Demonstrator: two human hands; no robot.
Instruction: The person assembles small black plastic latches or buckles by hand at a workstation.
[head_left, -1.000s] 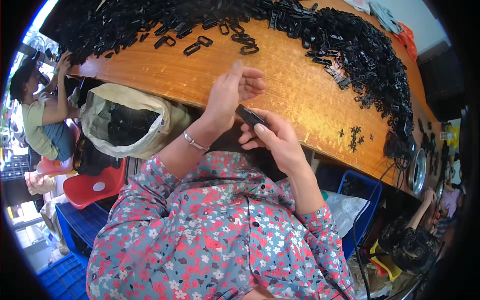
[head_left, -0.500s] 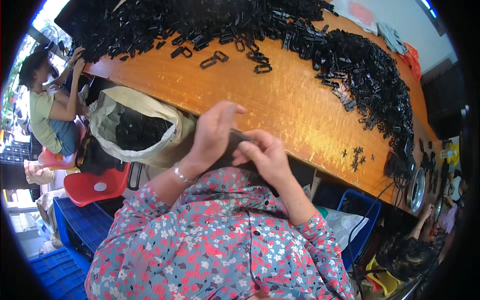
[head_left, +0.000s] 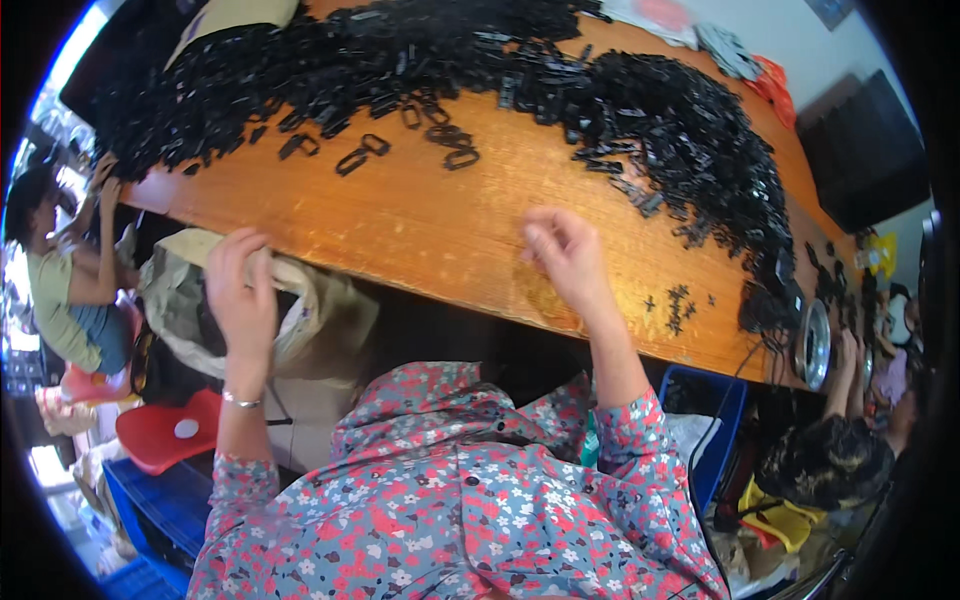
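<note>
My left hand (head_left: 243,300) is over the mouth of a whitish woven sack (head_left: 345,312), fingers stretched out and slightly apart. Nothing shows in it. Dark contents in the sack are mostly covered by this hand. Above the front part of the wooden table (head_left: 400,225), my right hand (head_left: 570,258) has its fingers curled in toward the thumb. Whatever it may hold is too small or hidden to make out. Beyond it lie several loose black looped plastic pieces (head_left: 461,158). To its right sits a cluster of small black cross-shaped pieces (head_left: 680,308).
A long heap of black plastic pieces (head_left: 680,130) curves along the table's far and right sides. A round metal bowl (head_left: 814,345) stands at the right end. A red chair (head_left: 170,432) is at left. Co-workers sit at the left (head_left: 70,290) and lower right (head_left: 830,460).
My hands have parted from a dark piece held in front of my body. The left went to the sack's mouth, the right out over the table. The dark piece no longer shows.
</note>
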